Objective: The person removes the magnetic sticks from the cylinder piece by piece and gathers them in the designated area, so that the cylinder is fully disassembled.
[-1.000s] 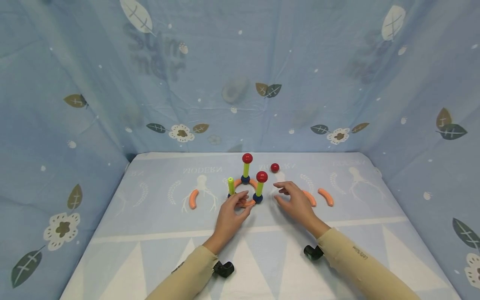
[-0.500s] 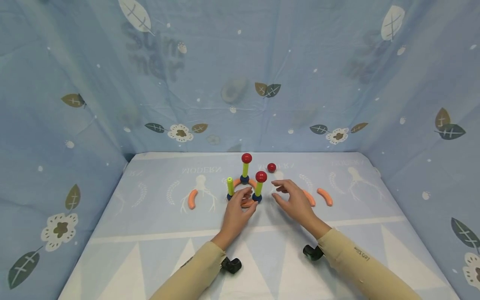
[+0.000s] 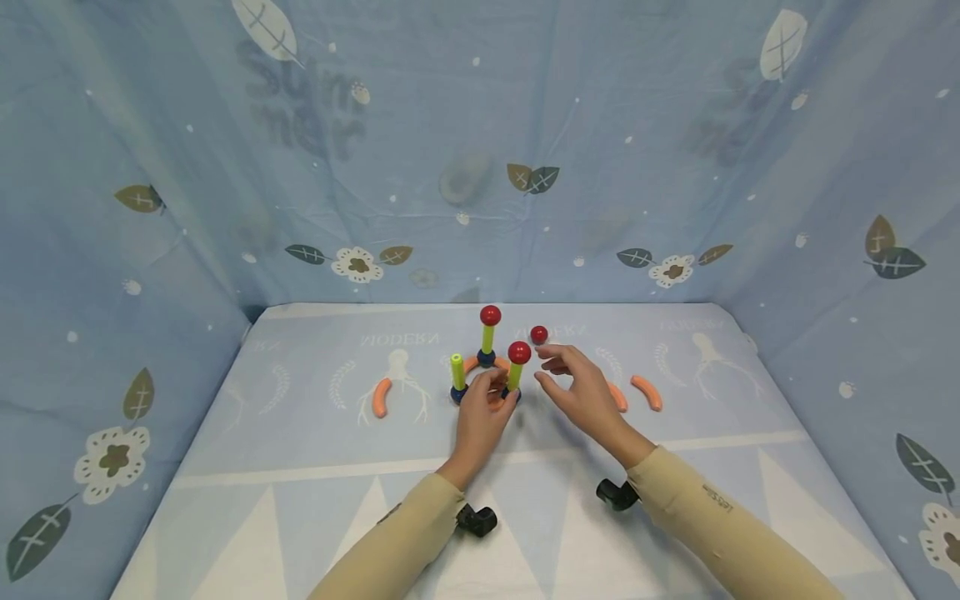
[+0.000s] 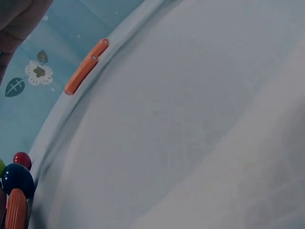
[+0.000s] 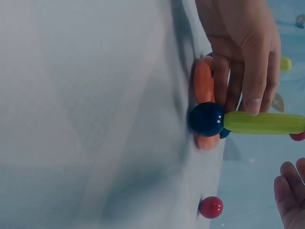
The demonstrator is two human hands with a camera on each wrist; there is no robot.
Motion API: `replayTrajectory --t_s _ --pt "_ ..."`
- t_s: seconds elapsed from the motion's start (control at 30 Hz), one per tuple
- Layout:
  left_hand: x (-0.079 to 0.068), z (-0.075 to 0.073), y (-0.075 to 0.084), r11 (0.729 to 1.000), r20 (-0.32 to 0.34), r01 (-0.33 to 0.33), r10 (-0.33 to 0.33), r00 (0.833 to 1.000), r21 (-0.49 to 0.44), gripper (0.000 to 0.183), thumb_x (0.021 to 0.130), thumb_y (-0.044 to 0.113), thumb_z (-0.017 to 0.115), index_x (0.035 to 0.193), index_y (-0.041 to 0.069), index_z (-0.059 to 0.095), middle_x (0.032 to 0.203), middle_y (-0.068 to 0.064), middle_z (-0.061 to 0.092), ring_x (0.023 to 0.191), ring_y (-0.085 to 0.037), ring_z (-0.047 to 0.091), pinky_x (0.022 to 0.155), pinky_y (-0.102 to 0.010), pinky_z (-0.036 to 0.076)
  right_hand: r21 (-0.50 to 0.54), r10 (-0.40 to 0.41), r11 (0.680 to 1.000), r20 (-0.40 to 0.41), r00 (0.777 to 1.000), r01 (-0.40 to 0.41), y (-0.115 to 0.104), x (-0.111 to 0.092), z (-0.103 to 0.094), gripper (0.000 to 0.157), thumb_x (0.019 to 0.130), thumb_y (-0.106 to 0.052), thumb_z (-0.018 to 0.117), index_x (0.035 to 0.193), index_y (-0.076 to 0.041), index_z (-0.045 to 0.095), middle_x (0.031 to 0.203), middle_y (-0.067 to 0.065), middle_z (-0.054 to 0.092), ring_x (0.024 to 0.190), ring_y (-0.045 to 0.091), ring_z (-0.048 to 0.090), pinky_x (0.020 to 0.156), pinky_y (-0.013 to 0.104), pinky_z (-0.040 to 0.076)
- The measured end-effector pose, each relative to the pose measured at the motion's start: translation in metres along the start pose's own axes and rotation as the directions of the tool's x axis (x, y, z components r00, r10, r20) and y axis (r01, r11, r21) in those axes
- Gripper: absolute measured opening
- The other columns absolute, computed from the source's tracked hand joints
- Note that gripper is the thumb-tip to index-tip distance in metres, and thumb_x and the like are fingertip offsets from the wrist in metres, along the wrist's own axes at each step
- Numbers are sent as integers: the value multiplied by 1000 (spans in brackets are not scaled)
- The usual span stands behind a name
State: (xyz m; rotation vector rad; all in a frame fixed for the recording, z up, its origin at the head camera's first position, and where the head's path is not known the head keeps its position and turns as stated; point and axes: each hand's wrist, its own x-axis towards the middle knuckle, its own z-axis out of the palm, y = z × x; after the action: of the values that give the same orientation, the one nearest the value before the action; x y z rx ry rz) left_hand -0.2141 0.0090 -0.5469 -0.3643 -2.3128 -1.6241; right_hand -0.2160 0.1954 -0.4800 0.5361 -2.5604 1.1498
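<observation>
Head view: I see the left hand [image 3: 480,421] at the front of an orange ring [image 3: 471,364] standing on the printed cloth [image 3: 345,533]. Fingers bent, thumb by the near-right green rod [image 3: 514,377]; can't tell if it pinches. Right hand [image 3: 587,398] is in the air just right of it, fingers and thumb apart, holding nothing. Back green rod [image 3: 487,337] and near-right one carry red balls [image 3: 519,352]; left green rod [image 3: 458,372] shows its bare end. Loose red ball [image 3: 538,335] behind; orange arcs [image 3: 647,392] lie on both sides.

Left wrist: dark blue ball [image 4: 18,180] and ribbed orange piece at lower left; two arcs farther off.

Right wrist: left thumb touches the upright green rod just above its blue ball; right fingertips lower right, well clear of it.
</observation>
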Motion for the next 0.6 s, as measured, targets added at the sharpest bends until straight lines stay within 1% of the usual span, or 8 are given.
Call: replayTrajectory --t_s 0.1,0.2,0.33,0.47,0.6 --pt "2 2 1 1000 -15 1 0 1000 11 35 94 12 74 125 -2 62 116 -15 66 106 -26 67 90 -35 58 27 0 1000 0 1000 0 -4 4 1 41 96 -17 74 134 -11 61 128 5 64 106 19 68 94 39 56" --pt "3 2 2 1000 -24 8 -7 1000 17 32 95 12 74 122 0 63 114 -14 66 104 -25 68 90 -34 58 64 -5 998 1 1000 5 -7 7 3 42 96 -15 73 135 -9 60 130 7 63 107 22 68 94 40 56" --pt "4 4 2 999 -28 23 -22 999 38 28 94 12 75 119 3 65 112 -11 66 103 -23 68 89 -32 58 104 -27 994 -1 1000 27 -10 12 6 44 96 -14 73 137 -8 59 131 8 63 107 25 69 93 39 57" --pt "6 5 1 998 -34 26 -24 999 60 26 93 12 76 116 6 65 110 -8 66 101 -21 69 88 -30 58 116 -48 992 -10 999 49 -13 16 8 45 96 -16 73 139 -11 60 132 6 64 107 20 69 92 37 57" --pt "7 7 0 997 -37 21 -19 999 72 24 93 12 76 114 7 66 109 -7 67 100 -18 69 87 -28 58 112 -54 992 -11 998 55 -12 17 10 44 96 -17 73 139 -15 61 130 3 66 106 15 69 92 34 57"
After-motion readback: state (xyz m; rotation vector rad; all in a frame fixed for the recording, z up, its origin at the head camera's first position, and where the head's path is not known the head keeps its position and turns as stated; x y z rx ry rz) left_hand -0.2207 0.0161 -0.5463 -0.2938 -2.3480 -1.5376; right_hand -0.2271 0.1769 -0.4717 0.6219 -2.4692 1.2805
